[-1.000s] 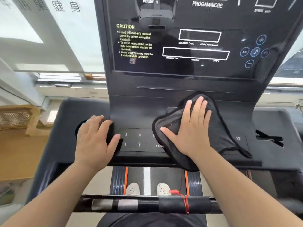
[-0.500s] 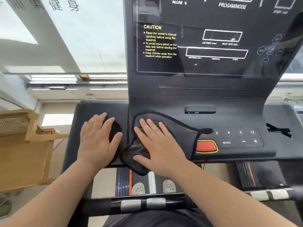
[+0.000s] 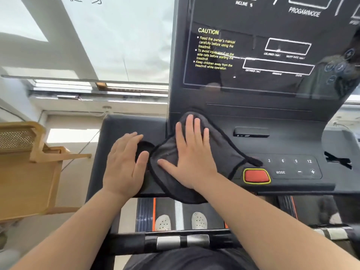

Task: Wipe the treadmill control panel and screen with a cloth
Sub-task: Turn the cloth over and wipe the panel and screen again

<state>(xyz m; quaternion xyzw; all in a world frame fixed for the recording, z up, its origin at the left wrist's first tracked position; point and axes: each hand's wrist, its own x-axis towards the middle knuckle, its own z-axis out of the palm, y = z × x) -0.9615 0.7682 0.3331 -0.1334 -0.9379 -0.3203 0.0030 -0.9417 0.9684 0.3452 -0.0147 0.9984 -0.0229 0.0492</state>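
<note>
flat hands (image 3: pixel 191 152) on cloth (image 3: pixel 218 152)

Bright daylight from window (image 3: pixel 116 45) up-left of left hand (image 3: pixel 124 164); glass nearly blown out. Glossy screen (image 3: pixel 272 55) above right hand (image 3: pixel 191 154) carries pale reflections, faint smear. Soft shadows under both palms. Wide-angle bending at frame edges; area low-right of right hand blurred.

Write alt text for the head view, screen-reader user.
A person's right hand presses a dark grey cloth flat on the left part of a black treadmill control panel, left of a red button. The left hand rests flat beside it; the dark screen with a yellow CAUTION notice stands above.
</note>
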